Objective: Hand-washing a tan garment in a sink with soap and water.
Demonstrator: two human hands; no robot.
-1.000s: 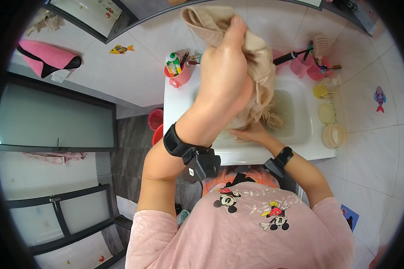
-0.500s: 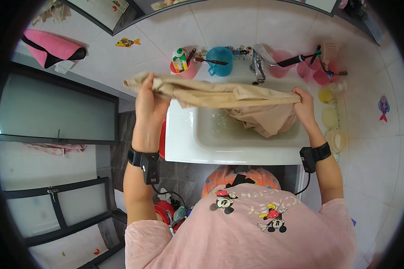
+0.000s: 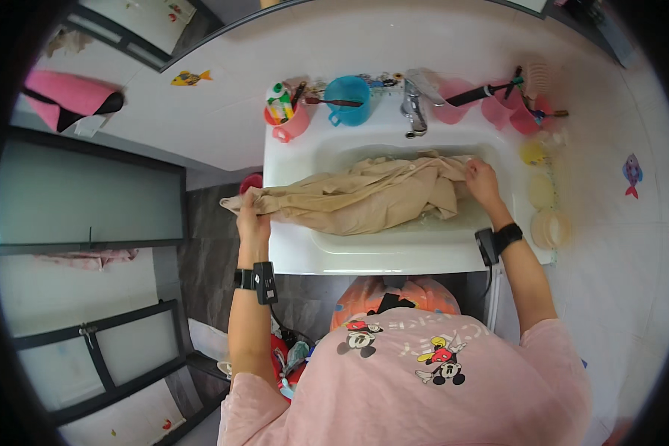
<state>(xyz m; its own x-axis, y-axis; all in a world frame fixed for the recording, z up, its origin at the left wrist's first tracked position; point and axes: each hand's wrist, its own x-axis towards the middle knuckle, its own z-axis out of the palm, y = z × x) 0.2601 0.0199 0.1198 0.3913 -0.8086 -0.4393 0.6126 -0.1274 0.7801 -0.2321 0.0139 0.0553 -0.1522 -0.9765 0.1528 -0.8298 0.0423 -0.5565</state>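
Observation:
A wet beige garment, perhaps a shirt, lies stretched across the white sink, its middle resting in the basin. My left hand grips one end beyond the sink's left rim, with a bit of cloth sticking out past the fingers. At the right side of the basin, my right hand is closed on the other end of the cloth. Some water shows beside the fabric. Folds hide most of the basin floor.
Behind the basin stands a chrome faucet. A pink cup and a blue mug are at its left, several pink cups at its right. Soap dishes line the right edge. A glass-panelled door is at left.
Both hands have come down toward me with the garment. The cloth, held up taut over the basin before, now sags into it and spreads wider. My head view has shifted slightly.

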